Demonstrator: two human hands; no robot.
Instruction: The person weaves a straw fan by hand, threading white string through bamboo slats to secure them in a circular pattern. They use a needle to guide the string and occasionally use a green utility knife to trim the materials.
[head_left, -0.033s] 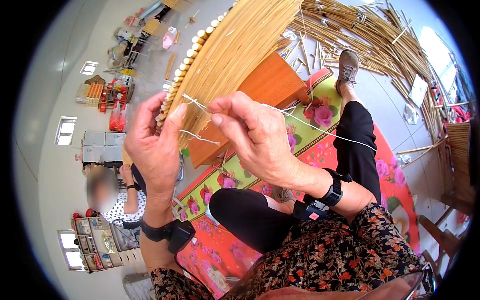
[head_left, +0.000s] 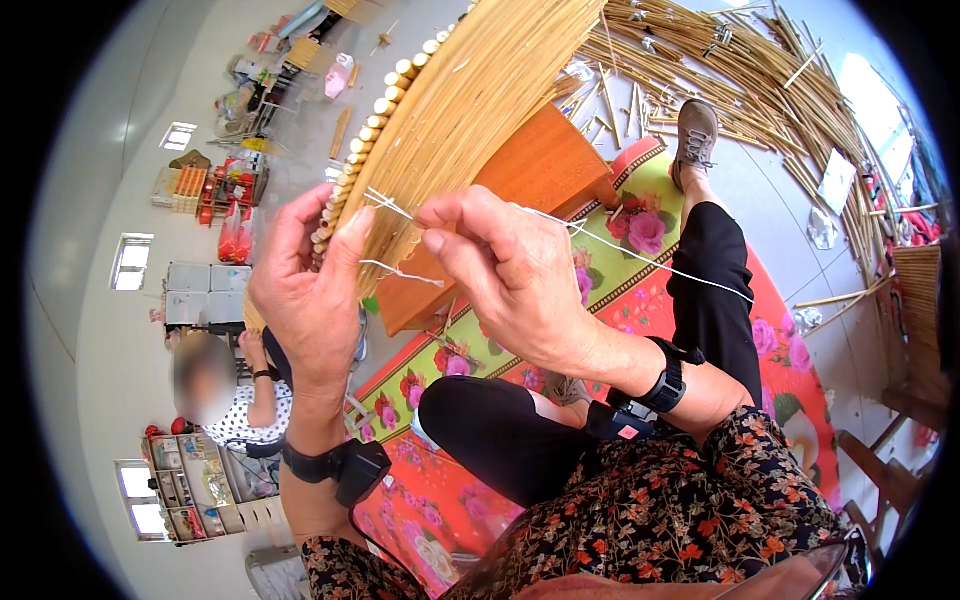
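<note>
A curved sheet of straw-coloured reed stalks [head_left: 470, 95] leans across the upper middle, its pale round cut ends in a row along the left edge. My left hand [head_left: 310, 290] is closed on the near corner of this sheet, thumb on the face and fingers behind the cut ends. Thin white string [head_left: 388, 203] runs from beside the left thumb to my right hand [head_left: 515, 270], whose thumb and forefinger pinch it. More string trails from the right hand over my knee. A short loose string end [head_left: 400, 273] hangs below the left thumb.
Below the sheet is an orange-brown wooden board [head_left: 550, 160]. A red floral mat [head_left: 640, 330] lies under my legs. Loose reed stalks [head_left: 690, 60] cover the floor at far right. Another person [head_left: 250, 400] sits at left near a shelf [head_left: 195, 485]. A wooden stool [head_left: 890, 470] stands at right.
The string between my hands and its loose end have shifted very slightly. My right hand has barely moved; the left hand keeps its grip on the reeds.
</note>
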